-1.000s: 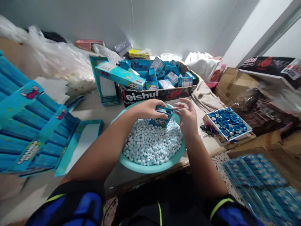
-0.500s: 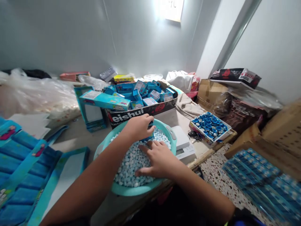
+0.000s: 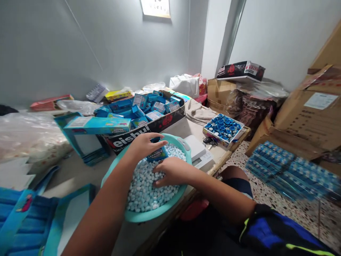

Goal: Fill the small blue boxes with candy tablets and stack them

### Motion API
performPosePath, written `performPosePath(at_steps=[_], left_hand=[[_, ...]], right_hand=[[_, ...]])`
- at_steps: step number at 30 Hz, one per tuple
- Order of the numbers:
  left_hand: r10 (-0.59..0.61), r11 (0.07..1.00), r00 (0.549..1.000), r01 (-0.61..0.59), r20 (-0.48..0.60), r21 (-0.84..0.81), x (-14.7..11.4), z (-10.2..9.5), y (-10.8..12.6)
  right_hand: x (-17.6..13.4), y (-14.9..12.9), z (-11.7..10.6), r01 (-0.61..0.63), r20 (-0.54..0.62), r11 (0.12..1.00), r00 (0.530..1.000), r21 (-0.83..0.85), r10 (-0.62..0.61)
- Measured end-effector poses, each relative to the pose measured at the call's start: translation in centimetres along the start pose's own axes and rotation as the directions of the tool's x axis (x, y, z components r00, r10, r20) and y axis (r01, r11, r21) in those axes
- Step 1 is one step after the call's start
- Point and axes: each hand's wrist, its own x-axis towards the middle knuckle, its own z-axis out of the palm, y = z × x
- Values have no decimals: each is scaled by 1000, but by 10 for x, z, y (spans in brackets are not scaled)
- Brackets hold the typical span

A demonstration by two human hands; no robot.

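A turquoise basin (image 3: 149,216) full of small white and pale-blue candies (image 3: 149,193) stands before me on the table. My left hand (image 3: 145,144) reaches over its far side, fingers and thumb gripping a small blue candy box (image 3: 157,155) lettered "CARAMELO MACIZO". The box sits low against the candies; my fingers cover its top. Beside it my right hand (image 3: 176,171) rests in the candies, thumb apart from the bent fingers, some fingertips hidden. I cannot make out whether any candies lie in its palm.
Behind the basin, a black carton (image 3: 157,124) holds many blue boxes. To the right are a white scale (image 3: 199,153), keys (image 3: 210,141) and a tray of blue caps (image 3: 223,128). Blue folded cartons (image 3: 29,220) lie left. Wrapped blue packs (image 3: 290,170) sit on the floor.
The view has swung to the right. My left hand has raised its fingers a little, showing more of the blue box's front. My right hand's spread fingers have drawn in and bent close to the box.
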Motion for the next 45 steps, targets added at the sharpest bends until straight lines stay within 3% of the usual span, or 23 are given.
performPosePath(at_steps=[5,14,18,25,32,36,38,40,45], left_hand=[[4,1000,1000,-5,-26,-30,-2,9,4],[99,987,995,-100,-10,-125,-6,14,5],[146,973,989,-139,23,-185,-6,14,6],[213,919,976,-185,42,-347,-4,19,-1],[211,950,976,-193,51,-247,-7,19,4],[176,965,981,-156,79,-212,-8,18,6],[184,963,980,-165,72,-213,-8,18,7],[205,953,977,-185,61,-241,-8,19,6],[233,908,969,-184,87,-376,-9,16,0]], right_hand=[[-9,2,5,-68,-100,994,992,85,76],[-19,5,10,-46,-228,968,968,248,104],[-19,7,5,15,-380,909,911,417,159],[-20,5,6,19,-472,846,837,533,278],[-30,11,-4,101,-560,757,736,646,380],[-6,21,-28,248,-695,750,621,613,363],[14,22,-38,313,-736,741,585,593,342],[36,21,-42,335,-721,705,593,625,357],[70,19,-29,256,-624,643,642,722,446]])
